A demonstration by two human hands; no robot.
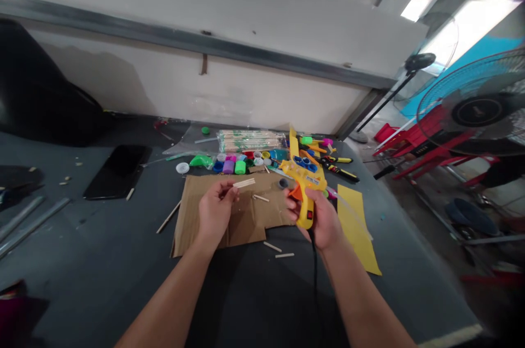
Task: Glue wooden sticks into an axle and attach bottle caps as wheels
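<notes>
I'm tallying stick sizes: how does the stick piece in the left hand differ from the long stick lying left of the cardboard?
The stick piece is short; the long stick is clearly longer. The stick piece is pinched by the left hand over the cardboard, nearly level; the long stick lies slanted on the table, untouched. Both are pale wood.

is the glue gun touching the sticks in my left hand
Apart: the head view shows cardboard between the glue gun and the wooden sticks the left hand pinches.
</notes>
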